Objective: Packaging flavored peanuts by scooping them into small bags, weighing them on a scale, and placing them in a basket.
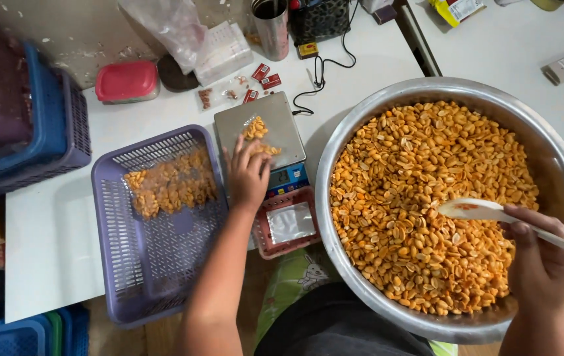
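**Peanuts weighed out by the bagful at a cluttered white table**

A white table point(51, 224) fills the view, crowded along its far edge with a red-lidded box point(126, 81), crumpled plastic bags point(170, 26), a steel cup point(273, 28) and a trailing black cable point(321, 66). To the left sit stacked blue and purple crates point(45, 125).

The step in hand looks like portioning by weight. The left hand point(249, 177) rests, fingers curled downward, on a clear bag of peanuts point(257, 135) lying on the brushed-metal plate of a small digital scale point(270, 135); whether it pinches the film or merely steadies it is hard to tell from this angle. The right hand point(540, 258) is wrapped firmly around the handle of a pale plastic scoop point(476, 209), whose blade lies on the heap in the big steel basin point(562, 171).

The peanuts point(420, 198) are split, glossy and dusted orange (a spiced coating, by the look of it), loose and apt to roll. A purple slotted basket point(157, 277) beside the scale holds one filled, crinkly transparent bag point(171, 183); a small red tray point(286, 227) with a silvery pouch lies just in front of the scale.

Any top-up would call for a level, part-filled scoop and the bag mouth held wide.
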